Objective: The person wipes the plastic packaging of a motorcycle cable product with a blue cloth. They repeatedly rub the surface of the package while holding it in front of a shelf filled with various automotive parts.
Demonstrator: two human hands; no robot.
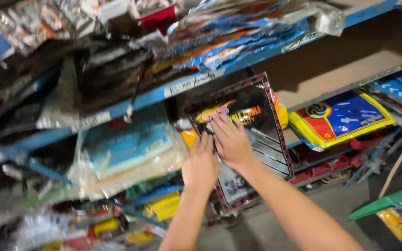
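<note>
Both flat: right hand (231,142), left hand (200,163) on black packet (252,116).

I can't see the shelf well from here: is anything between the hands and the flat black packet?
Nothing visible. The right hand lies flat on the black packet, and the left hand touches its left edge.

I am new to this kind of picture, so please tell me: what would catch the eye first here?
First come the two bare hands at the centre, the left hand and right hand pressed flat on a tall black packet with a red patterned border, which stands upright between blue shelves. To the right, a bright yellow, blue and red packet lies on a lower shelf. Piles of clear plastic bags crowd the left.
</note>
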